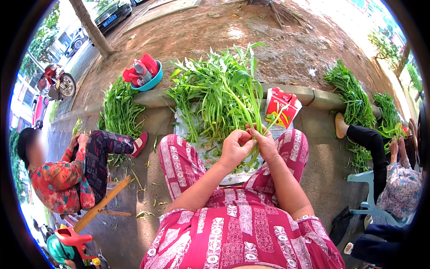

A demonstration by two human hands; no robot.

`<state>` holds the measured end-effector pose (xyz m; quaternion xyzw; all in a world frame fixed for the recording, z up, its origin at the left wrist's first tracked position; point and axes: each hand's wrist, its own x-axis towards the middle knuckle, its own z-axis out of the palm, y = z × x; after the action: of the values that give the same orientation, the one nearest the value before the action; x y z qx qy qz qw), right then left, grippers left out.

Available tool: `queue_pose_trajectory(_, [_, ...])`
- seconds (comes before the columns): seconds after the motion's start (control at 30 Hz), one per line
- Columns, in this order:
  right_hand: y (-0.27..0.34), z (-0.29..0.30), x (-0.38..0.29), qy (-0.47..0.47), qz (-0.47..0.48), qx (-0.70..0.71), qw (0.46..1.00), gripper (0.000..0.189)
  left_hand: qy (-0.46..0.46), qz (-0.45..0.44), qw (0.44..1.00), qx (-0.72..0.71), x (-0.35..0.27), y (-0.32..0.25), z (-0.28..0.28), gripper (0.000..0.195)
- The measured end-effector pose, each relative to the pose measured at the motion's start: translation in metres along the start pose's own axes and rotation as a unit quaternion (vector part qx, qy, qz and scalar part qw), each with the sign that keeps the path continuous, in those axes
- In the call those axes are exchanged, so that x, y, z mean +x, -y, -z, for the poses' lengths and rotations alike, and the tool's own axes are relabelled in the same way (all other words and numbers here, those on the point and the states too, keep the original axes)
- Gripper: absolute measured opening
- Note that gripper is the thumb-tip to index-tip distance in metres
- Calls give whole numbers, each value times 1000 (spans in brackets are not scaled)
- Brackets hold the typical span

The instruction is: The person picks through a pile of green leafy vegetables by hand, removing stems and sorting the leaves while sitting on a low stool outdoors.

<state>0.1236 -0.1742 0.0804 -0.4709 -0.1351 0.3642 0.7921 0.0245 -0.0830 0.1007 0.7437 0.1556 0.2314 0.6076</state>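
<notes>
My right hand [266, 144] is closed around a bunch of long leafy green stems [240, 97], which look like water spinach. The leafy tops of the bunch lean away from me, and the stem ends hang below the fingers. My left hand [237, 148] meets it at the same bunch, thumb and fingertips pinching at the stems; the exact pinch point is partly hidden. Just past my hands lies a large heap of the same greens [215, 114] on a pale plastic sheet [181, 116] strewn with leaf scraps. A red carry bag [283, 106] with writing stands right of the heap.
A stone kerb [304, 95] runs behind the heap. On the left are a blue basin [153, 80] with bottles, more greens [122, 107], a seated person [63, 175] and a wooden bench [102, 203]. Another person [399, 188] sits at right by greens [352, 94].
</notes>
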Motion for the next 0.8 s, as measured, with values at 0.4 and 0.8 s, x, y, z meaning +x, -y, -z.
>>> queue_pose_trajectory(0.4, [-7, 8, 5, 29, -21, 7, 999, 20, 176, 163, 960, -141, -11, 20, -1, 25])
queue_pose_trajectory(0.8, [-5, 2, 0, 92, -22, -69, 993, 25, 65, 48, 992, 93, -17, 32, -11, 42])
